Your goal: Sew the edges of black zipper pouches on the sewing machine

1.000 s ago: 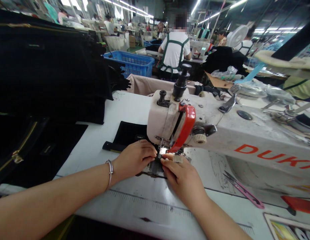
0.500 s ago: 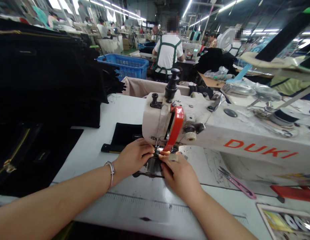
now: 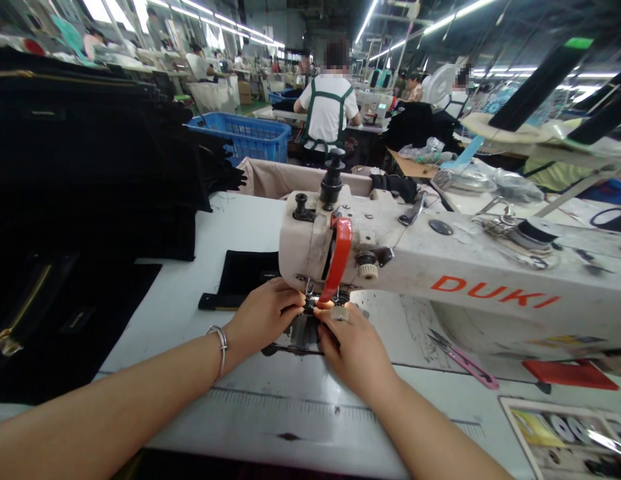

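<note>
A white sewing machine [image 3: 310, 233] with a red lever guard stands before me, its lamp lighting the needle area. Behind my left hand lies a black fabric piece [image 3: 247, 270] with a small label and a folded strip along its near edge. My left hand [image 3: 267, 310], a bracelet at its wrist, pinches the dark edge of the fabric just left of the presser foot [image 3: 310, 303]. From the right, my right hand [image 3: 353, 337], wearing a wide ring, has its fingertips closed on the same edge by the foot. The fingers partly hide the fabric there.
Tall stacks of black fabric pieces [image 3: 90, 160] fill the left side. Pink-handled thread snips [image 3: 465, 360], a red object [image 3: 570, 375] and a tray of bobbins [image 3: 510, 417] lie right. Beyond are a blue crate [image 3: 245, 130] and a seated person [image 3: 327, 110].
The whole view has shifted slightly, so the machine appears a little further left. Both hands stay at the presser foot, with almost no movement relative to the machine.
</note>
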### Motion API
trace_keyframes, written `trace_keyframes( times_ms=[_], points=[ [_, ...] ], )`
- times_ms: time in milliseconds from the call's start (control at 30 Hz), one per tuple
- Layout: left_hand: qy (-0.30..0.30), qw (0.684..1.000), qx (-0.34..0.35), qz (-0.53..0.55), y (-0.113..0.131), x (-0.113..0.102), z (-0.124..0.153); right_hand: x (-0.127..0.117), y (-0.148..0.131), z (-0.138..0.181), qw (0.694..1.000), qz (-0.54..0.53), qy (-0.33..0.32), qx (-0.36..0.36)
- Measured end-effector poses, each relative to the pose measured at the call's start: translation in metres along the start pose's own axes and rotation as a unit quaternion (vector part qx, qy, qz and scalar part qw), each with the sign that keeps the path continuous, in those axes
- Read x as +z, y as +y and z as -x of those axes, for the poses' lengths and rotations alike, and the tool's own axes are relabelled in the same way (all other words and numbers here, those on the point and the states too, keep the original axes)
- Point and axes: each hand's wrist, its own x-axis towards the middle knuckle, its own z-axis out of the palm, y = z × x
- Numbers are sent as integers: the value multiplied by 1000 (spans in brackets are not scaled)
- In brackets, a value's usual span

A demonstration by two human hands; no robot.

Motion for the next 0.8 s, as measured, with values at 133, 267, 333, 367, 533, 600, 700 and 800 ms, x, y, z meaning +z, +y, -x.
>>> trace_keyframes(
  times_ms=[133, 267, 333, 367, 533, 600, 700, 800],
  points=[
    [-8, 1000, -12, -7, -1, 1, 0, 0, -1, 0, 1000, 10, -11, 9],
    [-18, 1000, -20, -7, -4, 2, 2, 0, -4, 1, 1000, 7, -14, 19],
    [-23, 999, -23, -4, -6, 2, 3, 0, -6, 1, 1000, 4, -5, 20],
    [-23, 999, -25, -1, -7, 3, 3, 1, -6, 2, 1000, 3, -1, 19],
    [-40, 999, -18, 24, -10, 3, 8, 4, -4, 2, 1000, -2, 10, 6],
    [-40, 999, -10, 23, -11, 3, 10, 4, -5, 2, 1000, -3, 11, 6],
    [-40, 999, -15, 20, -15, 5, 11, 4, -6, 2, 1000, 5, 15, 15],
    [-44, 999, -21, 20, -20, 9, 6, 5, -6, 1, 1000, 16, 21, 17]
  ],
)
